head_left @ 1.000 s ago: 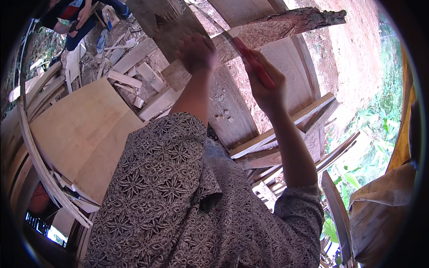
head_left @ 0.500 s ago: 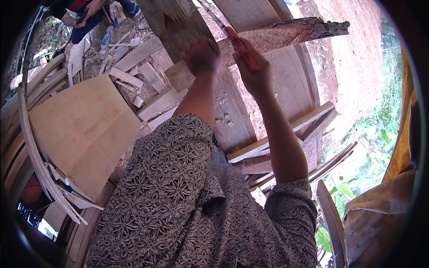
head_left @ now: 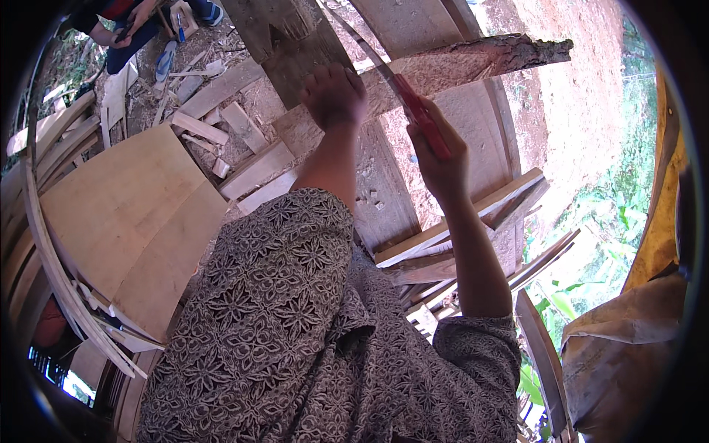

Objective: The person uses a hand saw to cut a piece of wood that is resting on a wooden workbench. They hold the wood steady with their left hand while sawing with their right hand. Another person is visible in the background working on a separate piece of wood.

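Observation:
My right hand (head_left: 442, 156) is closed around the red handle of a hand saw (head_left: 422, 114). The saw's narrow metal blade runs up and left, along the right edge of a dark, weathered wooden board (head_left: 292, 55). On the near end of that board rests my left hand (head_left: 334, 96), its fingers curled over the wood and partly hidden. The board lies across a long plank with a rough bark end (head_left: 528, 52). Where the blade meets the wood is hard to make out.
A large pale wooden panel (head_left: 133, 221) stands at my left beside curved strips. Offcuts (head_left: 199, 127) and shavings litter the ground. A person (head_left: 133, 29) sits at the far left, near a blue sandal (head_left: 166, 63). Stacked boards (head_left: 465, 218) lie under my right forearm; a yellowish tarp (head_left: 628, 347) hangs at right.
My right hand has drawn the saw back toward me and to the right, and more of the blade shows. My left hand stays on the board. The whole view has shifted slightly.

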The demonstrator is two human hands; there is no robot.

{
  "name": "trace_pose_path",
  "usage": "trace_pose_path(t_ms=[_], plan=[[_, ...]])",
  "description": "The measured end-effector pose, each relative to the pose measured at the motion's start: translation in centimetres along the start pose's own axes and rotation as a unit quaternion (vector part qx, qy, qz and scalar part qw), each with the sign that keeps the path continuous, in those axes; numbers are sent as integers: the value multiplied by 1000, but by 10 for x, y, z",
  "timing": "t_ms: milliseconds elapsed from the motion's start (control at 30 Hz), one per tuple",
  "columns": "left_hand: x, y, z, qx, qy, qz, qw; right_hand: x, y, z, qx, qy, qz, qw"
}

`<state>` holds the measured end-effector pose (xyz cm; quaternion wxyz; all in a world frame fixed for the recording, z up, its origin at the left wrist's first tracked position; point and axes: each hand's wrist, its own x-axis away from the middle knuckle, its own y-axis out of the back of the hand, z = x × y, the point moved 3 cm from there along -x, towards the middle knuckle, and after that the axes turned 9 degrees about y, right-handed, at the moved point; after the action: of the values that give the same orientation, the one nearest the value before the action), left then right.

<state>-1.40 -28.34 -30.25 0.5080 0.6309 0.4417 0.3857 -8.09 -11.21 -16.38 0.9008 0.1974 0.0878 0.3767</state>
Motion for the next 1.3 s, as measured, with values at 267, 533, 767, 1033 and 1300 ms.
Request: trace_pose_path(t_ms=[267,533,767,1033,1300], plan=[[-3,7,-1,13,-10,13,1000,94,101,84,61,-92,72,991],[-3,17,44,115,-316,50,940,37,94,161,134,-61,130,981],[-2,23,49,86,-305,76,945,-22,47,135,118,-74,104,985],[-4,21,48,113,-304,50,945,-67,-19,20,54,-57,23,997],[-3,17,48,87,-322,61,941,14,0,-14,7,-23,-20,1000]])
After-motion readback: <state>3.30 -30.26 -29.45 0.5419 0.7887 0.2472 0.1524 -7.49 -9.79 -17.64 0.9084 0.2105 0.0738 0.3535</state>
